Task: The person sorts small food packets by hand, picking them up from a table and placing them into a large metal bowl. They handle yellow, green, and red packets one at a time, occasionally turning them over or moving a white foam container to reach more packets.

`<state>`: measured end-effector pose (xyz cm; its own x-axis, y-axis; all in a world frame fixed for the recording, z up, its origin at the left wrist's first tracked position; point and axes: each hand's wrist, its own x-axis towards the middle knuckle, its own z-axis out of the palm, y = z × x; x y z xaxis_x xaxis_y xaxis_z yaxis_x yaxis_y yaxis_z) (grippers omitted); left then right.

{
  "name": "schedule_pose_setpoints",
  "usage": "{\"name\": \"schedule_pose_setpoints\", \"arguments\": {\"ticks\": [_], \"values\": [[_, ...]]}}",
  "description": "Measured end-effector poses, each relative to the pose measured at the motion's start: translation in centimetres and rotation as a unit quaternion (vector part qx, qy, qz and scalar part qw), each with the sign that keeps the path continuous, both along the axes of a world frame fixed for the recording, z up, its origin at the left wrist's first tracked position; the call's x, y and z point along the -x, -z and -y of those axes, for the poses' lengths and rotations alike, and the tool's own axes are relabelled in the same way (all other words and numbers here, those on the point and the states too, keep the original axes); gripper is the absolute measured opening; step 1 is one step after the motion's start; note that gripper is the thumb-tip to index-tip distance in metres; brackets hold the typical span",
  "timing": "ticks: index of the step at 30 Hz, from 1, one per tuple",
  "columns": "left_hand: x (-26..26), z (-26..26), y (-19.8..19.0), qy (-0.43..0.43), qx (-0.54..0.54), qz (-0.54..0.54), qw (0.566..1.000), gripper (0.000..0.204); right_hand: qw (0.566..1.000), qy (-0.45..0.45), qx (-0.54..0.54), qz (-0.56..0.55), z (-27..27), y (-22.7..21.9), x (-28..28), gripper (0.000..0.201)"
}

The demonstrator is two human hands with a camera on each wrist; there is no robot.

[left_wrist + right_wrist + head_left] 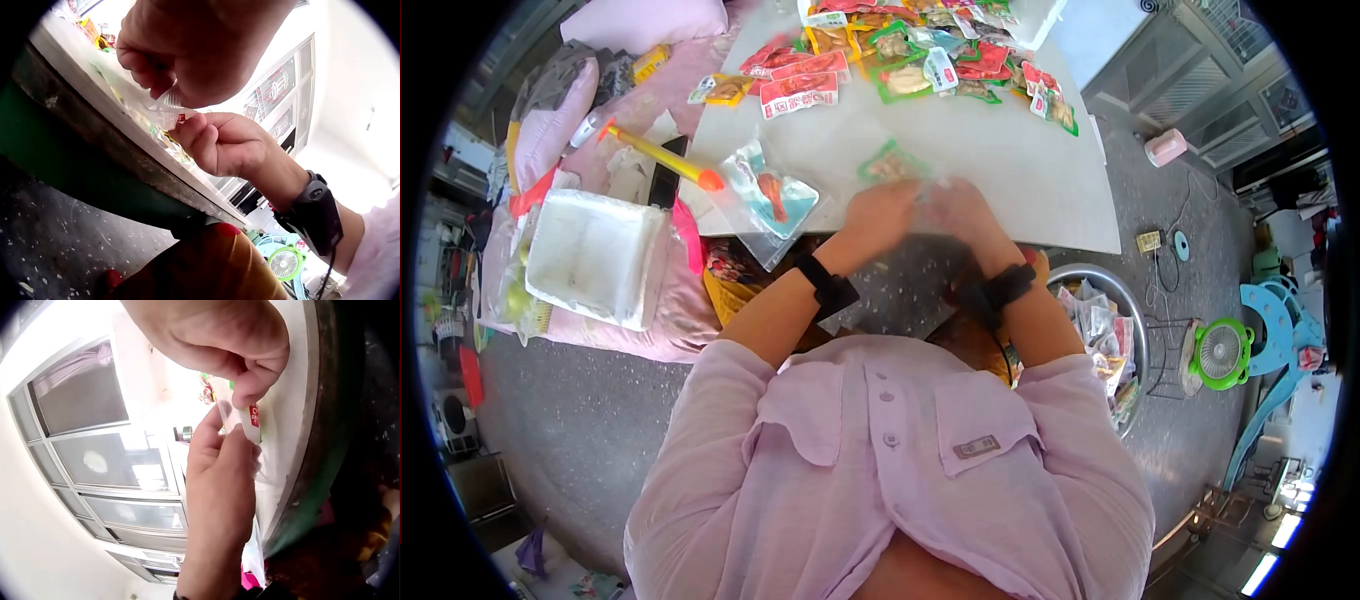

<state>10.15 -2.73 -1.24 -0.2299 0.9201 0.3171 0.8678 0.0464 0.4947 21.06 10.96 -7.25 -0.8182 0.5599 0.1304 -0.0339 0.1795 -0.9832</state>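
Both hands meet at the front edge of the white table (pixel 1040 200). My left hand (pixel 885 208) and right hand (pixel 960 208) are slightly blurred. Between them a clear plastic bag (pixel 164 111) is pinched by the fingertips of each. A white patch with a red mark (pixel 254 415) shows at the pinch in the right wrist view. Just beyond the hands, a green-edged food packet (pixel 892 162) looks blurred under hazy plastic; I cannot tell whether it is inside the bag. Left of the hands lies another clear bag with a blue-and-white packet (pixel 772 198) in it.
Several red, yellow and green food packets (pixel 900 60) are heaped at the table's far side. A white foam box (pixel 590 258) and a yellow-orange stick-like tool (pixel 662 157) lie at left. A metal basin (pixel 1142 340) of packets stands at right; a green fan (pixel 1222 352) is farther off.
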Motion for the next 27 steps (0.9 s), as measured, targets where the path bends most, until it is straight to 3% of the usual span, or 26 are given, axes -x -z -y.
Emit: {"name": "schedule_pose_setpoints", "arguments": {"ticks": [1,2,3,6,7,8,10,13,16,17,18,19,20,21,22,23,24,27], "values": [[-0.1,0.3,-1.0,-0.021,0.052,0.002,0.998,0.031,1.0,0.001,0.002,0.012,0.9,-1.8,0.1,0.008],[-0.1,0.5,-1.5,-0.042,0.105,0.004,0.994,0.031,0.985,0.047,0.143,0.087,1.8,-3.9,-0.2,0.007],[0.1,0.5,-1.0,-0.032,0.105,-0.01,0.994,0.032,0.942,0.092,0.28,0.159,2.8,-5.8,-0.2,0.007],[0.4,0.3,0.8,-0.007,0.076,-0.038,0.996,0.033,0.937,0.058,0.33,0.093,2.5,-5.2,-0.2,0.007],[0.2,0.3,0.9,-0.003,0.046,-0.041,0.998,0.033,0.986,0.043,0.15,0.061,2.1,-4.3,0.0,0.006],[0.2,0.3,0.9,0.002,0.015,-0.044,0.999,0.034,0.999,0.027,-0.036,0.026,1.5,-2.7,0.4,0.005],[0.0,0.1,0.4,0.0,-0.005,-0.021,1.0,0.035,0.973,0.031,-0.227,-0.006,1.4,-1.8,0.9,0.004],[0.2,0.1,-0.5,0.007,-0.028,-0.016,0.999,0.036,0.983,0.076,-0.159,-0.051,2.1,-0.2,2.5,0.004],[0.5,-0.1,-0.2,0.01,-0.037,0.005,0.999,0.036,0.987,0.068,0.01,-0.148,1.9,1.9,3.4,0.007],[0.5,-0.2,0.0,0.009,-0.039,0.018,0.999,0.036,0.988,0.054,0.016,-0.143,1.5,2.2,3.5,0.01],[0.5,-0.1,-0.1,0.002,-0.032,0.007,0.999,0.036,0.991,0.045,-0.081,-0.097,1.6,1.6,3.3,0.01],[0.5,-0.1,-0.2,-0.004,-0.025,-0.004,1.0,0.036,0.982,0.039,-0.178,-0.057,2.0,0.2,3.1,0.01],[0.6,-0.2,-0.4,-0.01,-0.02,-0.016,1.0,0.036,0.928,0.036,-0.37,0.026,2.0,-1.5,2.8,0.007],[0.7,-0.2,-0.6,-0.006,-0.034,-0.013,0.999,0.035,0.831,0.032,-0.545,0.108,2.0,-3.1,2.8,0.008],[0.7,-0.2,-0.8,-0.003,-0.049,-0.009,0.999,0.035,0.94,0.037,-0.325,0.091,2.0,-3.2,3.0,0.008],[0.7,0.0,-0.9,0.0,-0.063,-0.005,0.998,0.035,0.993,0.04,-0.086,0.069,2.1,-3.3,3.4,0.008],[0.8,0.0,-0.5,-0.006,-0.069,-0.008,0.998,0.035,0.986,0.039,0.159,0.041,2.0,-3.4,3.7,0.008],[1.0,-0.1,2.2,-0.027,-0.097,-0.022,0.995,0.033,0.98,-0.071,0.173,0.061,-2.2,-2.1,1.9,0.012]]}}
